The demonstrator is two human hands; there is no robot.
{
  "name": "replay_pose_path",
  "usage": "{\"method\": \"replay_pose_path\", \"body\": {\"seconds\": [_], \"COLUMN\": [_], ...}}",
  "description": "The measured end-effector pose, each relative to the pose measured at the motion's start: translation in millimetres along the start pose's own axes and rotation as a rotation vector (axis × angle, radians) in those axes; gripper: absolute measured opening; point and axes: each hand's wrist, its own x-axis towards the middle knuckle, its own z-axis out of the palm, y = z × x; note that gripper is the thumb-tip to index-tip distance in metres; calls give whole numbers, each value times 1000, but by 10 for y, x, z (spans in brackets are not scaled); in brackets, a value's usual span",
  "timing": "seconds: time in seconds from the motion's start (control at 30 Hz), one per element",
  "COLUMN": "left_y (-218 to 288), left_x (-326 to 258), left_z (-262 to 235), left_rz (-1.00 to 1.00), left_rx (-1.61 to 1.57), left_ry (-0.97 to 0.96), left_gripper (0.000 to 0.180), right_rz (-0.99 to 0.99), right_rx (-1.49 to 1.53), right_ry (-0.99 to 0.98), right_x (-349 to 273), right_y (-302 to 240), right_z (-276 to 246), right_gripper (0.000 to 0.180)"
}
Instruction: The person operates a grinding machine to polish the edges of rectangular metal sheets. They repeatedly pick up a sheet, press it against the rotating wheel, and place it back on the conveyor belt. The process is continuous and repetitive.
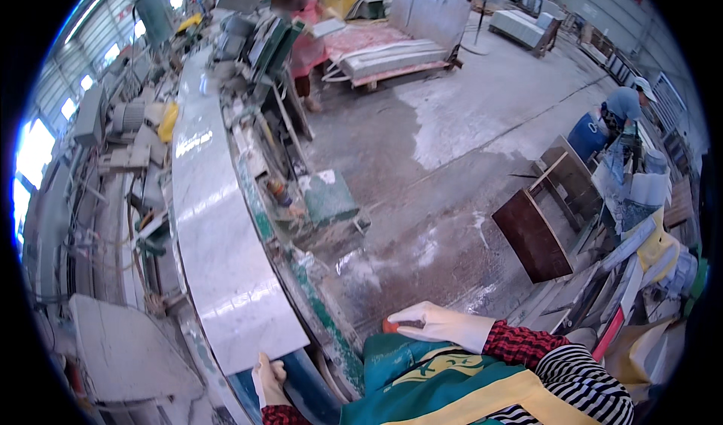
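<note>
Two gloved hands were in view. The left hand (269, 380) in a pale glove was curled shut on the near edge of the long, shiny white-grey stone slab (218, 229), which ran from 7 o'clock up to 11 o'clock along the green metal machine rail (312, 304). The right hand (440, 325) in a pale glove, at 5 o'clock, was closed around a small red and black thing (392, 325); I could not tell what it was.

The slab looked smooth, flat, hard and heavy. With only one hand on it, it could slide or tip off the rail and crack, or pinch the fingers. The grey concrete floor (467, 124) looked wet and dusty, so feet could slip. The green and yellow apron (444, 383) looked soft and loose.
</note>
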Motion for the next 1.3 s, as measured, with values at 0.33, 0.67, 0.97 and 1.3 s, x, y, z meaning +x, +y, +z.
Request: {"method": "replay_pose_path", "body": {"seconds": [0.33, 0.67, 0.97, 1.3], "left_y": [-48, -142, -387, -1472], "left_x": [-41, -899, -865, -1783], "left_z": [152, 709, 1520, 2309], "left_rz": [77, 391, 484, 242], "left_rx": [-238, -103, -155, 638], "left_ry": [-28, -63, -672, -898], "left_gripper": [36, 62, 44, 43], "right_rz": [149, 408, 741, 1188], "right_rx": [54, -138, -793, -941], "right_ry": [-67, 475, 1416, 1514], "right_x": [-126, -1481, -4443, -6068], "right_y": [60, 1033, 1387, 2022], "right_z": [-136, -959, -1679, -1027], "right_gripper": [43, 41, 29, 62]}}
